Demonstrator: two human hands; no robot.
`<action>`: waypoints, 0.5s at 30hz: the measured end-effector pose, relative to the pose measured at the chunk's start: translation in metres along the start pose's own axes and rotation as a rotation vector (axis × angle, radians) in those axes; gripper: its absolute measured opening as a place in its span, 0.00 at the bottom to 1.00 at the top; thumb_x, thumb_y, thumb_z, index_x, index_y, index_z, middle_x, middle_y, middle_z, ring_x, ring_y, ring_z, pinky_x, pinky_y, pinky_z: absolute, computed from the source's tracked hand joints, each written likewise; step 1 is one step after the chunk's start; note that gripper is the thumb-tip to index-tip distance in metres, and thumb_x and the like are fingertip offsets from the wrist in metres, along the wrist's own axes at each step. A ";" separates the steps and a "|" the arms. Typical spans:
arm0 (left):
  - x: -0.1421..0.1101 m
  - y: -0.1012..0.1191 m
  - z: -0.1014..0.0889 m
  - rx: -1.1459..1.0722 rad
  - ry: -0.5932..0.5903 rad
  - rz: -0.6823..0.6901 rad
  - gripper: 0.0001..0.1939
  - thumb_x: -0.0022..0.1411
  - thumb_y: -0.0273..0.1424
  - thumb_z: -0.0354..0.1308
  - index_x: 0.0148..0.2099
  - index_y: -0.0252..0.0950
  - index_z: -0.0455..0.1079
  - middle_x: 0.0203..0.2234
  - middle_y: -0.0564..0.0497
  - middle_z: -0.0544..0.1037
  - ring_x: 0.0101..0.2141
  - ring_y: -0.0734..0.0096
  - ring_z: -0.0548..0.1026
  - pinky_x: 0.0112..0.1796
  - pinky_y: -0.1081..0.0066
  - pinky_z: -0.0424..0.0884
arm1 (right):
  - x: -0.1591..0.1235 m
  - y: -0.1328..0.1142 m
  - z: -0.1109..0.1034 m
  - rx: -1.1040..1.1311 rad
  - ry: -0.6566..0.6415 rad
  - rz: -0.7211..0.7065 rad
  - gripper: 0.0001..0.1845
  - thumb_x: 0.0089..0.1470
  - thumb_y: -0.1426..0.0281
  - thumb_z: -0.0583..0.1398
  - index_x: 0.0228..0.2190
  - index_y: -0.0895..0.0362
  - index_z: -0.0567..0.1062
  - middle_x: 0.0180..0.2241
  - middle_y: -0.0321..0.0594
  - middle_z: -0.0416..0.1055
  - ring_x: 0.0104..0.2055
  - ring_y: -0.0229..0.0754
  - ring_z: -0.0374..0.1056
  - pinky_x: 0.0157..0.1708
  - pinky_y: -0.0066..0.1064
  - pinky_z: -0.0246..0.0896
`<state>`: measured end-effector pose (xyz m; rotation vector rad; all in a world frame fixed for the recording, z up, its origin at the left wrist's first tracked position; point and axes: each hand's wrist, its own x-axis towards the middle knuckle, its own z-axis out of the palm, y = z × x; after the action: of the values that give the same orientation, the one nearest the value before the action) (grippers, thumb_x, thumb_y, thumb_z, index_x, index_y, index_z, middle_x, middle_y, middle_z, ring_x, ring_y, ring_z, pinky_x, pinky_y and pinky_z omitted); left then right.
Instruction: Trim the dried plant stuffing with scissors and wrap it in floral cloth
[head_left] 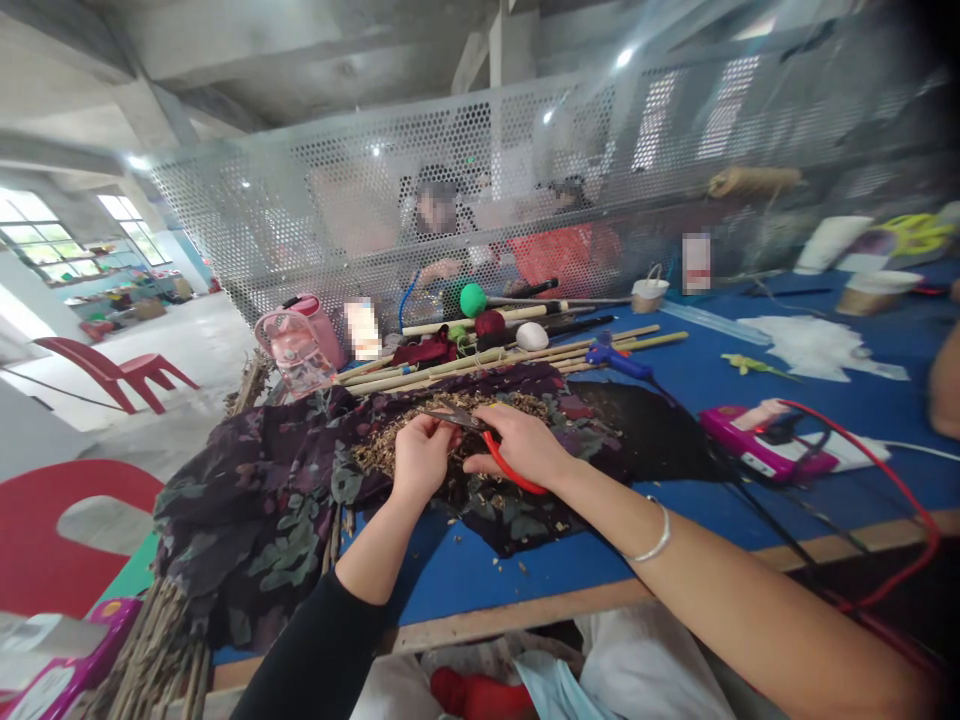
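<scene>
My right hand (529, 445) grips a pair of scissors with red handles (511, 472); the metal blades point left, towards my other hand. My left hand (421, 455) is closed in a pinch beside the blades, and whatever lies between its fingertips is too small to make out. Under both hands is a heap of small dry brown plant bits (381, 438). The heap rests on a dark floral cloth (277, 510) spread over the blue table (427, 580). A few crumbs have scattered near the table's front edge.
Behind the heap lie bamboo sticks (465, 368), yarn balls (489, 323) and a blue glue gun (619, 362). A magenta power strip (750, 445) with cables sits at right. Pink bag (300, 345) stands at left. Dry stalks (154, 640) lie front left. A perforated metal screen (337, 220) rises behind.
</scene>
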<state>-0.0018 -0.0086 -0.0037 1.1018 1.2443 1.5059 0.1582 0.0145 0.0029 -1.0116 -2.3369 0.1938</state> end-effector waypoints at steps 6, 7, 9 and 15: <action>-0.001 0.001 0.000 0.107 -0.004 0.037 0.09 0.49 0.34 0.58 0.31 0.32 0.71 0.20 0.53 0.73 0.21 0.76 0.68 0.28 0.74 0.68 | -0.001 0.002 -0.002 -0.013 0.014 0.006 0.27 0.44 0.49 0.60 0.38 0.56 0.71 0.33 0.43 0.71 0.37 0.45 0.68 0.36 0.32 0.61; -0.002 0.001 0.000 0.096 0.000 0.024 0.09 0.49 0.34 0.58 0.31 0.32 0.71 0.20 0.53 0.73 0.22 0.76 0.69 0.28 0.74 0.68 | -0.001 0.001 -0.002 -0.008 0.019 0.007 0.27 0.44 0.49 0.60 0.38 0.56 0.71 0.33 0.43 0.72 0.37 0.46 0.68 0.37 0.33 0.62; -0.003 0.003 0.001 0.051 0.001 -0.010 0.09 0.49 0.34 0.59 0.30 0.33 0.71 0.22 0.53 0.73 0.23 0.76 0.70 0.29 0.74 0.69 | 0.000 0.001 -0.001 0.016 0.023 0.018 0.27 0.44 0.49 0.60 0.38 0.57 0.71 0.34 0.44 0.72 0.38 0.46 0.69 0.37 0.33 0.62; -0.007 0.005 0.005 -0.069 -0.016 -0.051 0.12 0.48 0.37 0.60 0.30 0.32 0.70 0.23 0.52 0.72 0.24 0.78 0.69 0.28 0.75 0.68 | 0.000 -0.002 0.003 0.076 0.017 0.060 0.24 0.44 0.51 0.61 0.37 0.56 0.72 0.34 0.44 0.73 0.36 0.44 0.70 0.35 0.31 0.61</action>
<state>0.0039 -0.0149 0.0015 1.0280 1.1921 1.4880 0.1551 0.0132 0.0012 -1.0425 -2.2674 0.2941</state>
